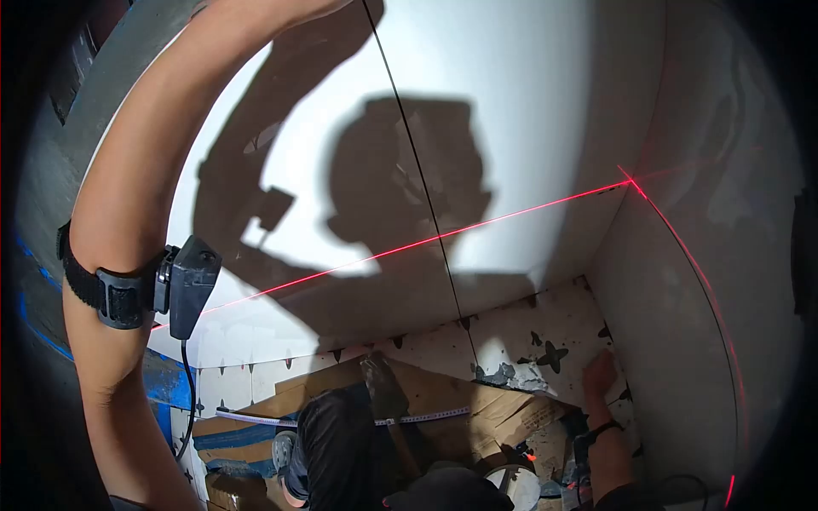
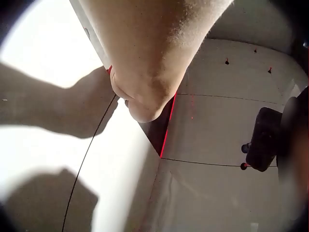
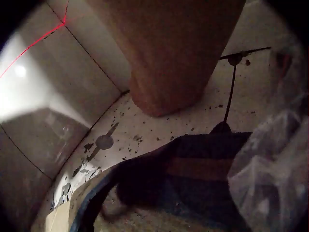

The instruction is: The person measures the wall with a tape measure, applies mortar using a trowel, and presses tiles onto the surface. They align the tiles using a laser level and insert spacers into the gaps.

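Observation:
My left arm reaches high up the left side, and the left hand point(image 1: 319, 7) is mostly cut off at the top of the head view. In the left wrist view that hand point(image 2: 145, 104) is up at the white wall tiles point(image 2: 108, 169), beside a dark gap edged by a red laser line point(image 2: 169, 125); its fingers are hidden. Down at the right, my right hand point(image 1: 600, 375) rests on the white floor tile point(image 1: 558, 324) close to the wall corner. In the right wrist view the right hand point(image 3: 166, 96) is seen from behind, fingers hidden.
Red laser lines point(image 1: 528, 213) cross the walls and meet in the corner. Cardboard point(image 1: 503, 417) covers part of the floor, bearing a tape measure point(image 1: 434, 416) and a wooden-handled tool point(image 1: 402, 447). Tile spacers point(image 1: 552, 356) stand in floor joints. A bent knee point(image 1: 336, 434) is below.

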The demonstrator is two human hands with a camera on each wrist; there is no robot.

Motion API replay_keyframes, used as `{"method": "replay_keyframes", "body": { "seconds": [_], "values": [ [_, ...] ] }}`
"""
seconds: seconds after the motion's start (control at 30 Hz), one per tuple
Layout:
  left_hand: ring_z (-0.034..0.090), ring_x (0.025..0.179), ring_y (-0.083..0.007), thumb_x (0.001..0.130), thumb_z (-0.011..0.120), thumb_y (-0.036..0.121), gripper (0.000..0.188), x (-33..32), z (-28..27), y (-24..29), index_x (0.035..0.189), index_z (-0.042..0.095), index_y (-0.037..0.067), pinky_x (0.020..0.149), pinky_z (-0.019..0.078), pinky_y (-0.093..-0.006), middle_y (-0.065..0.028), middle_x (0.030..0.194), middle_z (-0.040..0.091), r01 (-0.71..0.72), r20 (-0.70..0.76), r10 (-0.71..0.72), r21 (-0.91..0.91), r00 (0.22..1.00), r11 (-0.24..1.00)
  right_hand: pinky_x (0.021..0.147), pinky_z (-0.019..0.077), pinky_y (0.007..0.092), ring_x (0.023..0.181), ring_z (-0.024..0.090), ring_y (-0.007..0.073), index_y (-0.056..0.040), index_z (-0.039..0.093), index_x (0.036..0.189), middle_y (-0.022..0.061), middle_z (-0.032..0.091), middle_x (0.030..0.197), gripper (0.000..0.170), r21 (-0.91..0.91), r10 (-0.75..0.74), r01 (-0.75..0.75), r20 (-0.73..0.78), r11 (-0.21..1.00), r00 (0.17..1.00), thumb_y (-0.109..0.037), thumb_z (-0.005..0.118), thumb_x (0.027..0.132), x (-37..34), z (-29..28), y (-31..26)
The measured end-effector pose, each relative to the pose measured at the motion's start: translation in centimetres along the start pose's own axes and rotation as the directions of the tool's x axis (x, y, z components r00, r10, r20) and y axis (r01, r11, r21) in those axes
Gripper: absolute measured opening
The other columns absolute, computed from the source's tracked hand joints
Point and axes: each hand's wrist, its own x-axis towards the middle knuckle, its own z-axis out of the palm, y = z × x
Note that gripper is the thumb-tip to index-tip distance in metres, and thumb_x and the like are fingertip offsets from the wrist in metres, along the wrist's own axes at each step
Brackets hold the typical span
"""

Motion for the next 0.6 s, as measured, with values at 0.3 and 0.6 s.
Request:
{"method": "replay_keyframes", "body": {
  "seconds": [0.3, 0.6],
  "values": [
    [0.06, 0.117, -0.0463, 0.096, 0.055, 0.016, 0.038, -0.3, -0.9, 1.0, 0.126, 0.057, -0.005, 0.104, 0.0459, -0.0503, -0.0326, 0.119, 0.063, 0.061, 0.067, -0.059, -0.018, 0.996, 0.998, 0.077, 0.0532, 0.0539, 0.094, 0.066, 0.0431, -0.0026, 0.058, 0.104, 0.0205, 0.063, 0.106, 0.014, 0.002, 0.01, -0.01, 0.043, 1.0, 0.999, -0.01, 0.06, 0.093, 0.0, -0.7, -0.1],
    [0.061, 0.114, -0.046, 0.095, 0.055, 0.016, 0.038, -0.7, -0.8, 1.1, 0.126, 0.058, -0.006, 0.102, 0.0471, -0.0499, -0.032, 0.118, 0.063, -0.008, -0.005, 0.008, -0.058, 1.0, 0.998, 0.076, 0.0536, 0.055, 0.093, 0.066, 0.0431, -0.0029, 0.058, 0.106, 0.0198, 0.063, 0.108, 0.016, -0.029, 0.05, -0.048, 0.082, 0.998, 0.995, -0.012, 0.06, 0.094, 0.0, -0.7, -0.1]
  ]
}}
